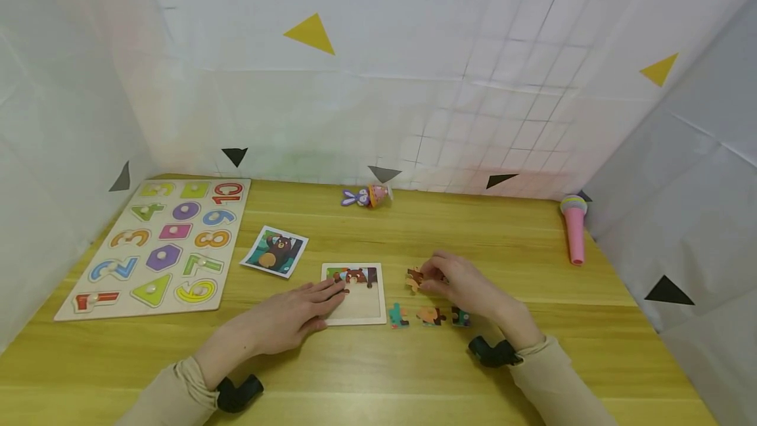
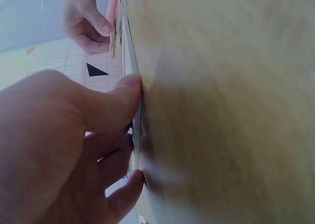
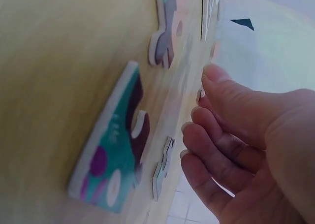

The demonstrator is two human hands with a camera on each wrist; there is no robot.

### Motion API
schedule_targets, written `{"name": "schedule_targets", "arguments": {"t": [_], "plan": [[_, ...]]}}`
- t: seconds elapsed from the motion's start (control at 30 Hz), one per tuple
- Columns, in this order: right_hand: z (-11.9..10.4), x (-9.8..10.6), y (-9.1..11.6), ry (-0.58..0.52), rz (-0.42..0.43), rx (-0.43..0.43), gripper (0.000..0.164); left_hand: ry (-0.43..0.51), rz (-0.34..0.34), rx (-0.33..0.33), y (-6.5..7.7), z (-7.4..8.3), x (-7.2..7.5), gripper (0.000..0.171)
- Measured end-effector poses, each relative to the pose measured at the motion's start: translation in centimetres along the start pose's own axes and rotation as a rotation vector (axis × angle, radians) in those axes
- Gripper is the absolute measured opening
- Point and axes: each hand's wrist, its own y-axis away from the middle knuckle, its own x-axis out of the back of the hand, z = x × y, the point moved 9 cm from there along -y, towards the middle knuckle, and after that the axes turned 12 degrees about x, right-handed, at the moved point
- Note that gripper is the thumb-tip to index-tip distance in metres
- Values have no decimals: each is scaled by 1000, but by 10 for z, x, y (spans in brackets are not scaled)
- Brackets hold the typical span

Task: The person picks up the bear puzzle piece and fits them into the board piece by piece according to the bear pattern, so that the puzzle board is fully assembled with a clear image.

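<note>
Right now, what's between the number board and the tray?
Head view: the bear card lies between number board and tray; nearer the camera, the left hand also reaches into that gap, fingers on the tray.

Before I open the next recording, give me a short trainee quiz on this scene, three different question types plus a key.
1. Which hand pinches a puzzle piece?
2. True or false: the tray is completely filled.
3. In the head view, what lies farthest right on the table?
A) number board
B) microphone
C) rabbit toy

Key: 1. The right hand. 2. False; its near part is bare. 3. B.
</note>
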Motion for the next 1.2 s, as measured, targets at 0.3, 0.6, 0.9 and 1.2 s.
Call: {"name": "schedule_targets", "arguments": {"t": [0.3,0.6,0.9,1.2], "plan": [[-7,1,-6,24,12,0,18,-4,-6,2,1,0,0,53],[-24,-3,-20,57,16,59,19,-3,-10,-1,1,0,0,52],[-48,-20,-38,-12,-35,106,20,-6,3,-1,1,-1,3,52],[-63,-33,-57,-6,-83,140,18,0,19,-5,0,0,4,51]]}}
